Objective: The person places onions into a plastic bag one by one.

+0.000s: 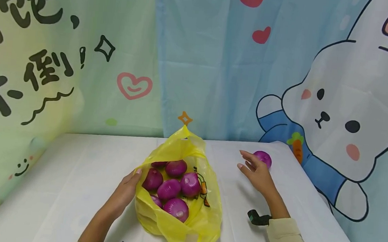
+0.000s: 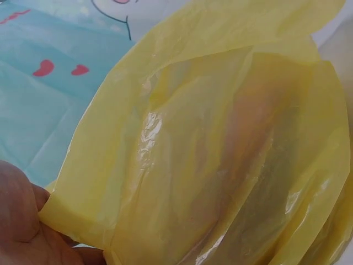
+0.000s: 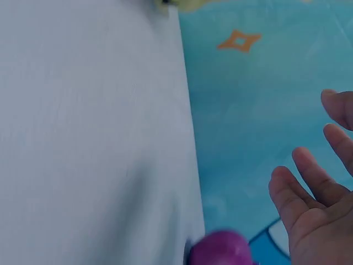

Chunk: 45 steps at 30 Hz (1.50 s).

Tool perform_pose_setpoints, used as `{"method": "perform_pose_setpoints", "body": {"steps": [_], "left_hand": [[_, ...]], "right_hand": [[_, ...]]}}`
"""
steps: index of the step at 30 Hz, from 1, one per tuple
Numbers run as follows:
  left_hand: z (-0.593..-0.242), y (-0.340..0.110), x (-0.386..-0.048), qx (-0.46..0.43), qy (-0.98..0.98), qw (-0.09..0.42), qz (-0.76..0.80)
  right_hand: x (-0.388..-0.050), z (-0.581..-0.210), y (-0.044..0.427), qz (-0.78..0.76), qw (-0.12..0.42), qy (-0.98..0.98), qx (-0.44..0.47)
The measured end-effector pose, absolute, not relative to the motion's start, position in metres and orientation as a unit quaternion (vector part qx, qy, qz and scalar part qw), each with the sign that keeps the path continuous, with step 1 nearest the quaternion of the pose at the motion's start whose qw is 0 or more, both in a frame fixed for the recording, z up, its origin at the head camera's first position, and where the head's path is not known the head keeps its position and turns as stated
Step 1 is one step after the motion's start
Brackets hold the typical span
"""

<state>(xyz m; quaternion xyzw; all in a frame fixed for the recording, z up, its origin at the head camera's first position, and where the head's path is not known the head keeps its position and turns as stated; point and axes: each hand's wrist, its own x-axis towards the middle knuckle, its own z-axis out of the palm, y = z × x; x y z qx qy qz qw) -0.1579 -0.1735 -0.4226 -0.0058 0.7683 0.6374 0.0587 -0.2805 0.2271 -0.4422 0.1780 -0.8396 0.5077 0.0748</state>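
A yellow plastic bag [image 1: 211, 218] stands with its mouth spread on the white table, and several red onions [image 1: 169, 189] lie inside it. My left hand [image 1: 123, 191] holds the bag's left rim between thumb and fingers; in the left wrist view, the bag's film [image 2: 165, 165] fills most of the picture beside the thumb. To the right of the bag, my right hand [image 1: 261, 177] hovers above the table with fingers spread and nothing in them. Just past that hand sits a single red onion [image 1: 265, 158], partly hidden by it in the head view.
A white cloth covers the table [image 1: 80, 188]. Behind its far edge hangs a printed backdrop [image 1: 198, 67] with hearts, writing and a cartoon rabbit [image 1: 352, 92]. Dark wrist cameras are strapped to both wrists, the right one [image 1: 258, 218] near the sleeve.
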Motion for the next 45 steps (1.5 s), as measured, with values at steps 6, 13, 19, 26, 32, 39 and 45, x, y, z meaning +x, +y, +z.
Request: {"method": "perform_pose_setpoints", "body": {"steps": [6, 13, 19, 26, 32, 39, 45], "left_hand": [[-0.423, -0.172, -0.159, -0.003, 0.768, 0.058, 0.637], [-0.423, -0.171, -0.159, -0.008, 0.769, 0.063, 0.636], [-0.423, -0.172, -0.159, -0.011, 0.770, 0.062, 0.634], [-0.428, -0.170, -0.160, -0.007, 0.764, 0.058, 0.642], [-0.428, -0.168, -0.160, -0.008, 0.766, 0.055, 0.640], [-0.428, -0.168, -0.161, -0.014, 0.769, 0.054, 0.637], [-0.428, -0.169, -0.160, -0.014, 0.768, 0.055, 0.638]], "right_hand": [[-0.286, -0.451, 0.261, 0.479, 0.098, -0.865, 0.115], [-0.297, -0.450, 0.291, 0.470, 0.104, -0.874, 0.069], [-0.308, -0.452, 0.298, 0.448, 0.064, -0.890, 0.057], [-0.317, -0.458, 0.294, 0.445, -0.008, -0.895, 0.020], [-0.325, -0.465, 0.291, 0.435, -0.012, -0.900, 0.023], [-0.334, -0.476, 0.293, 0.446, 0.013, -0.895, 0.003], [-0.336, -0.482, 0.293, 0.459, 0.031, -0.888, -0.017]]}}
